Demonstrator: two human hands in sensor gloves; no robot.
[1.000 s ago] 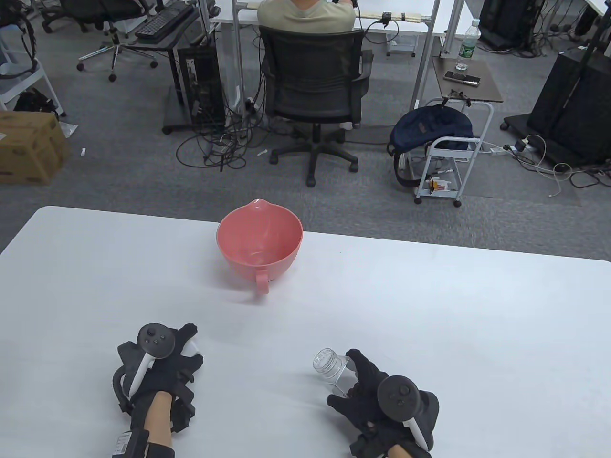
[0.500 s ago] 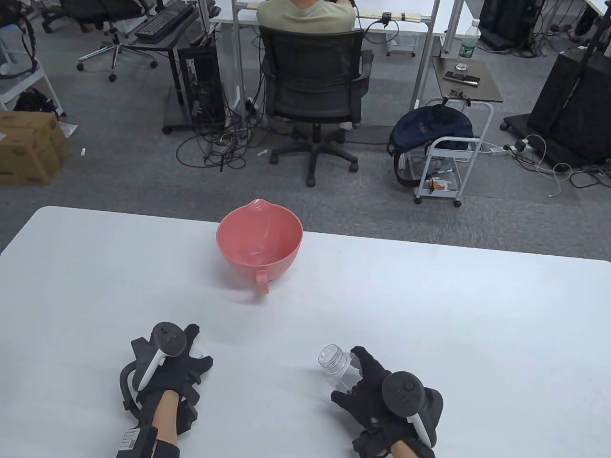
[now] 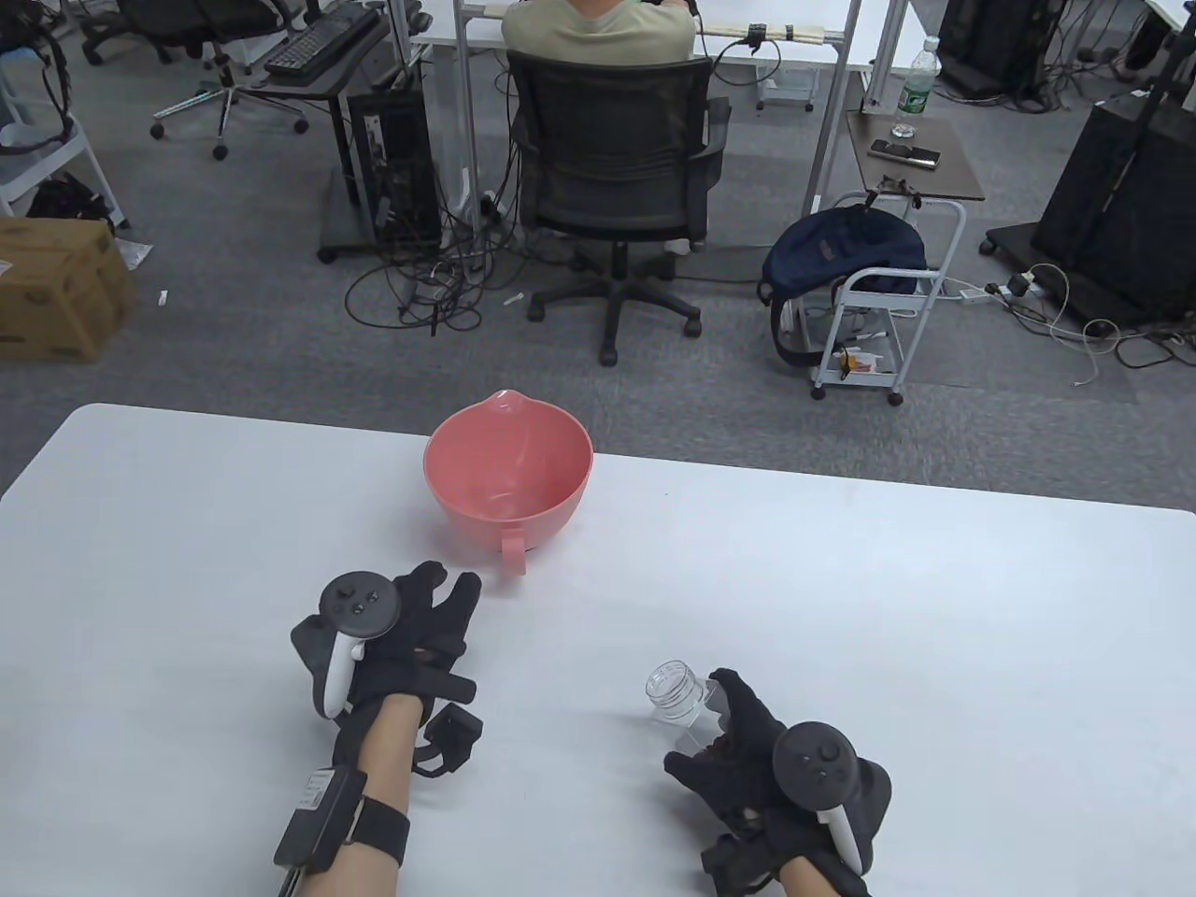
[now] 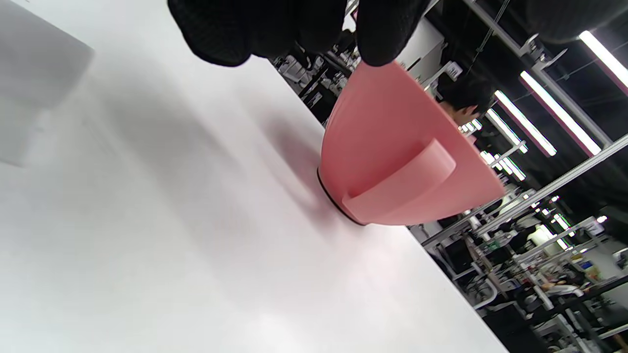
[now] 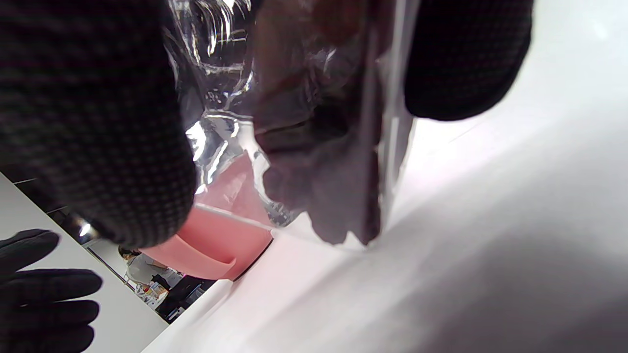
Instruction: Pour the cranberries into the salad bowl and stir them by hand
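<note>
The pink salad bowl (image 3: 509, 472) stands at the table's far edge, its handle (image 3: 512, 551) pointing toward me. My left hand (image 3: 434, 612) lies just short of that handle, fingers stretched out and holding nothing. In the left wrist view its fingertips (image 4: 387, 34) hang close before the bowl (image 4: 392, 147). My right hand (image 3: 738, 738) grips a clear, lidless jar (image 3: 677, 693) near the front right, mouth tilted up and to the left. The right wrist view shows dark pieces inside the jar (image 5: 314, 147), with the bowl (image 5: 216, 250) beyond it.
The white table (image 3: 888, 607) is bare around the bowl and to the right. Behind its far edge, a person sits in a black office chair (image 3: 612, 159), and a small cart (image 3: 878, 308) stands on the floor.
My left hand has slid forward and right, from the front of the table to just short of the bowl's handle. The right hand with the jar drifted slightly right.
</note>
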